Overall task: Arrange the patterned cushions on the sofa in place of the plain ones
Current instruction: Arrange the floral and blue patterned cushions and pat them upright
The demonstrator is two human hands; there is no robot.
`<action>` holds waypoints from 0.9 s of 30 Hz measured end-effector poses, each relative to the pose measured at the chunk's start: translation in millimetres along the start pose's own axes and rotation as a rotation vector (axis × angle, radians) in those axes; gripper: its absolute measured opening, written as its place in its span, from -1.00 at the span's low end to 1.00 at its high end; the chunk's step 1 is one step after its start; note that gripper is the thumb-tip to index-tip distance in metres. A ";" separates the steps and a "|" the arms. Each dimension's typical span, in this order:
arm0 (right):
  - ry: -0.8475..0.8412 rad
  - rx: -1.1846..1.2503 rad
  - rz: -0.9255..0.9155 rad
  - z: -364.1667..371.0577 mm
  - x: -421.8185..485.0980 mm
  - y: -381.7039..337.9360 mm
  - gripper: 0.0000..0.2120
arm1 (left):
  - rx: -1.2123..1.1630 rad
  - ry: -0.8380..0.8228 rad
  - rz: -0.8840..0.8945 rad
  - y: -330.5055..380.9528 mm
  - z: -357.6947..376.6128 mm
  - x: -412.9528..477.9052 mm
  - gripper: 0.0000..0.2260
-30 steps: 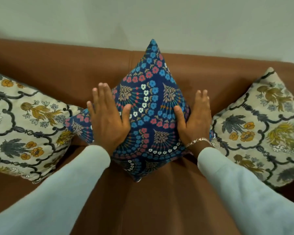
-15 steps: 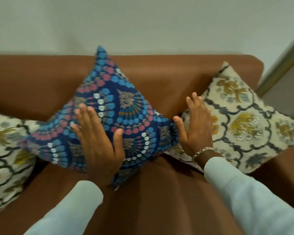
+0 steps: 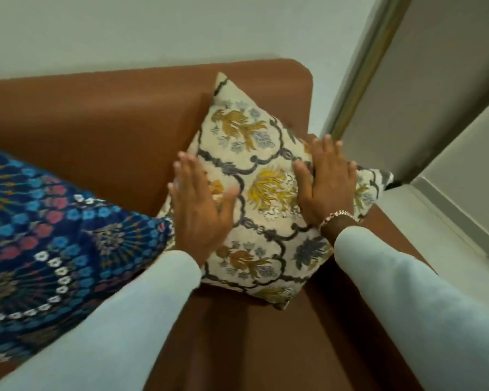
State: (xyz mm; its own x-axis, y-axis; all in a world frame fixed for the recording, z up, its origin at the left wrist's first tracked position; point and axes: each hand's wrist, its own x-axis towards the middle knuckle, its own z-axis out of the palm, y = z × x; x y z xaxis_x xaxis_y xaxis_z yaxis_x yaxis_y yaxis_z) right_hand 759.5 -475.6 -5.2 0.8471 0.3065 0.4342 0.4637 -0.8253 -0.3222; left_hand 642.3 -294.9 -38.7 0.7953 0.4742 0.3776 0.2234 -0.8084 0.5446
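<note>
A cream floral cushion (image 3: 266, 170) stands on one corner against the backrest at the right end of the brown sofa (image 3: 102, 117). My left hand (image 3: 201, 204) lies flat on its left side, fingers spread. My right hand (image 3: 329, 182), with a bracelet at the wrist, lies flat on its right side. Neither hand grips it. A blue patterned cushion (image 3: 48, 244) leans on the sofa at the left, touching the cream cushion's lower left edge. No plain cushion is in view.
The sofa's right armrest (image 3: 393, 230) runs right beside the cream cushion. Beyond it are a pale floor (image 3: 441, 221) and a wall corner with a metal-edged frame (image 3: 362, 66). A white wall (image 3: 153, 32) stands behind the sofa.
Both hands left the blue cushion and moved right onto the cream floral cushion. My view swung right, so the blue cushion now sits at the left edge.
</note>
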 end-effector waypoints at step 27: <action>0.010 0.704 -0.595 3.1 -79.1 -319.9 -0.59 | 0.000 0.332 0.198 -131.7 -236.4 -52.4 -0.47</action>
State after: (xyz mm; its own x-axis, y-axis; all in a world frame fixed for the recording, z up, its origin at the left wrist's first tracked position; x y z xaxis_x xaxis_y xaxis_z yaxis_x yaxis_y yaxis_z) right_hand 545.0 -234.3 60.9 0.4178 0.5812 0.6983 0.8757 -0.0527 -0.4800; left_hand 438.0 -130.8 46.8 0.5971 0.3966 0.6973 0.0840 -0.8954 0.4373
